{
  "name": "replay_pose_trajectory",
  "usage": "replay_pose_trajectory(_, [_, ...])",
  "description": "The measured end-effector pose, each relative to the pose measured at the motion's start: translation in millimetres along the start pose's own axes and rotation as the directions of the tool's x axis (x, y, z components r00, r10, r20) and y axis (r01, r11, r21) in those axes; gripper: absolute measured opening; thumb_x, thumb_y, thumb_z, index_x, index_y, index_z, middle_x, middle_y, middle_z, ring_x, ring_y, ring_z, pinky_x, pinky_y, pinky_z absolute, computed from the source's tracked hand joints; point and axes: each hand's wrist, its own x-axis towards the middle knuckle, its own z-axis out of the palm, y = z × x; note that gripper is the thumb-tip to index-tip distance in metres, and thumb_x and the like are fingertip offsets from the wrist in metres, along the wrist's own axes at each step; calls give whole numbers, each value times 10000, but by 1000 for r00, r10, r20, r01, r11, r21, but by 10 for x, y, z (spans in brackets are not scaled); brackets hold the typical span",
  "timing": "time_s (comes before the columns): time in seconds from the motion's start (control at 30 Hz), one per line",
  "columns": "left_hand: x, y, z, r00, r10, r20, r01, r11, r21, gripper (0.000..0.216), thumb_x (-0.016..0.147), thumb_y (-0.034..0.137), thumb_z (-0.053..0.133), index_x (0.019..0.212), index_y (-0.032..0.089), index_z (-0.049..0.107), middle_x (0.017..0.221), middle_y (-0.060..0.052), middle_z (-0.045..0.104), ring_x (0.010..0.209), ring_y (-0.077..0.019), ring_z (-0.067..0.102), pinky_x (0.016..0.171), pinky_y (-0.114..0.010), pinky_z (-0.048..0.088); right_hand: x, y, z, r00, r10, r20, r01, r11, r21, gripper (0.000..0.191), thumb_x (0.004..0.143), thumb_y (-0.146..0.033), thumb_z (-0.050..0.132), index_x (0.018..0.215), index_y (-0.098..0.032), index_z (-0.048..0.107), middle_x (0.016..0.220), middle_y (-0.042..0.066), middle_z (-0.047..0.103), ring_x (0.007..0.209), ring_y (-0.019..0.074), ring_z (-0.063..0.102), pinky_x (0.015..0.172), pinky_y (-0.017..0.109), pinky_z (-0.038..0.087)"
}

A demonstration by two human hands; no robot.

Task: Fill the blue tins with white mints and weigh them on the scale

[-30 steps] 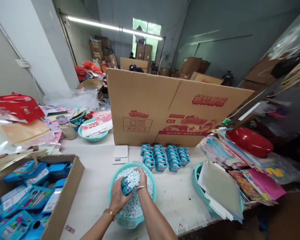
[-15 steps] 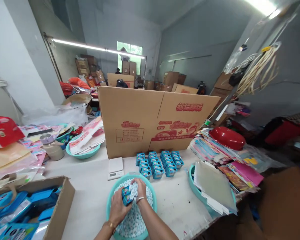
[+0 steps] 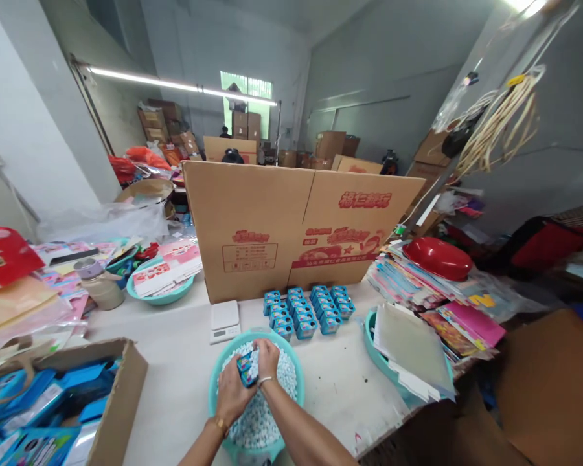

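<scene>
A teal basin full of small white beads sits at the table's near edge. Over it my left hand grips a small blue box. My right hand is cupped against the box's open top, fingers closed with beads under them. Just beyond the basin stand several filled blue boxes in rows. A small white scale lies to the left of those rows.
A tall cardboard sheet stands upright behind the boxes. An open carton of blue packages is at the left, a teal tray with paper sheets at the right, a red lid on printed cards, and a basin of leaflets.
My hands stay over the basin with the blue box; the right hand has closed in tighter on its top. The camera has tilted up and drifted a little.
</scene>
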Motion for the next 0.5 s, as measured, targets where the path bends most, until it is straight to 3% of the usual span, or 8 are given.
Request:
replay_pose_trajectory(0.27, [-76, 49, -84, 999, -25, -33, 26, 1000, 19, 773, 674, 443, 648, 1325, 105, 403, 1306, -192, 582, 1244, -353, 550, 1059, -472, 410, -57, 41, 83, 996, 81, -20, -79, 993, 91, 277, 698, -334, 479, 538, -206, 666, 608, 50, 697, 668, 218, 632, 690, 306, 486])
replay_pose_trajectory(0.5, [-165, 107, -98, 999, -28, -16, 28, 999, 29, 764, 651, 417, 662, 1308, 117, 413, 1312, -186, 579, 1244, -355, 544, 1053, -469, 411, -129, 67, -1, 989, 148, -23, -142, 976, 165, 300, 707, -356, 456, 614, -185, 685, 651, 63, 718, 701, 235, 664, 714, 328, 512])
